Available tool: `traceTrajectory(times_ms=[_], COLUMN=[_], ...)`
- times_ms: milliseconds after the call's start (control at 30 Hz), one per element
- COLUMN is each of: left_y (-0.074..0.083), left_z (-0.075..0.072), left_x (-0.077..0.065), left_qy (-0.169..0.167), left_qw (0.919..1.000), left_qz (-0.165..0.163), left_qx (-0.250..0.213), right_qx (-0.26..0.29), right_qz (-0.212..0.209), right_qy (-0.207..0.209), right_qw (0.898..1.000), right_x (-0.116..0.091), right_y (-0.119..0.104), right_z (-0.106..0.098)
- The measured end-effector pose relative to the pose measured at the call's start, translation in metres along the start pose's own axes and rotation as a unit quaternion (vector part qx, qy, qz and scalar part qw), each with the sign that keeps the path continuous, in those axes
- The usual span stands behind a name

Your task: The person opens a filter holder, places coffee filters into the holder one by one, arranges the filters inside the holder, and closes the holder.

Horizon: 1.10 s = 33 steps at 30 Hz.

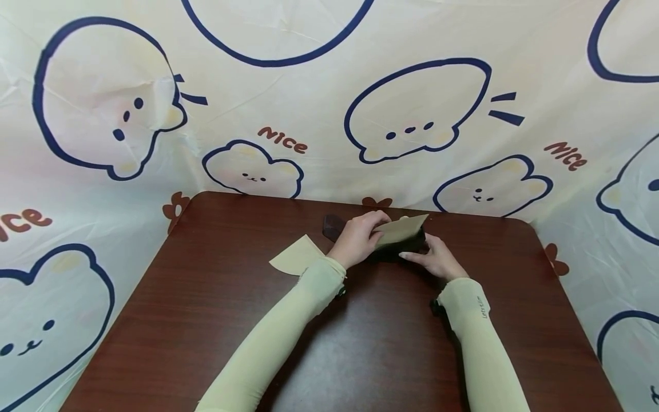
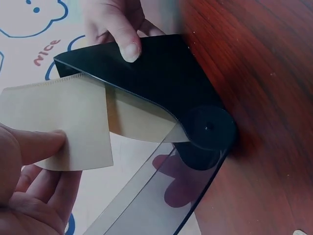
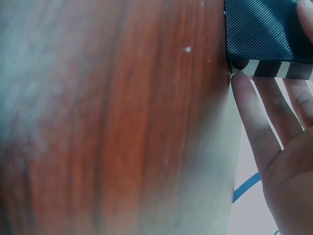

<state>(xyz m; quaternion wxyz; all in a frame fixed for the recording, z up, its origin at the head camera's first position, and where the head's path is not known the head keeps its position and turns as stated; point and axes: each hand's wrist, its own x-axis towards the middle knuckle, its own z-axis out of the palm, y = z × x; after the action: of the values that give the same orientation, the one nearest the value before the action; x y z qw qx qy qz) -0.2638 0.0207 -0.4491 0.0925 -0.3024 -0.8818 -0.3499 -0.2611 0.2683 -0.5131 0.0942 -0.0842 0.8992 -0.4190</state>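
A black fan-shaped coffee filter holder [image 1: 392, 253] stands at the far side of the table. Its see-through lid [image 2: 161, 193] is swung out on a round pivot. My left hand [image 1: 360, 237] pinches a tan paper coffee filter [image 2: 80, 122] with a crimped edge, thumb on top and fingers beneath, at the holder's opening. More tan paper [image 2: 139, 117] shows inside, behind that filter. With the thumb on one face and fingers on the other side, my right hand [image 1: 437, 257] grips the holder. In the right wrist view the holder's ribbed face [image 3: 269, 29] lies against its fingers [image 3: 254, 107].
Left of the holder, another coffee filter [image 1: 297, 256] lies flat on the dark wooden table [image 1: 216, 320]. A printed cloth [image 1: 319, 103] with cartoon bears hangs right behind the table's far edge and along both sides.
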Motion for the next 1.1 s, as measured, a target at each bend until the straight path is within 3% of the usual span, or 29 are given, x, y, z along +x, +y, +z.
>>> traceTrajectory(times_ms=[467, 1100], left_y=[0.002, -0.002], left_z=[0.003, 0.013], left_x=[0.0, -0.003], left_qy=[-0.017, -0.025], left_qw=[0.9998, 0.9956], left_qz=[-0.002, 0.024], left_qx=[0.01, 0.088], right_qx=[-0.007, -0.018], right_qz=[0.003, -0.019], right_qy=[0.003, 0.005], right_qw=[1.0, 1.0], right_x=[0.0, 0.004], right_y=[0.002, 0.005], right_z=[0.0, 0.0])
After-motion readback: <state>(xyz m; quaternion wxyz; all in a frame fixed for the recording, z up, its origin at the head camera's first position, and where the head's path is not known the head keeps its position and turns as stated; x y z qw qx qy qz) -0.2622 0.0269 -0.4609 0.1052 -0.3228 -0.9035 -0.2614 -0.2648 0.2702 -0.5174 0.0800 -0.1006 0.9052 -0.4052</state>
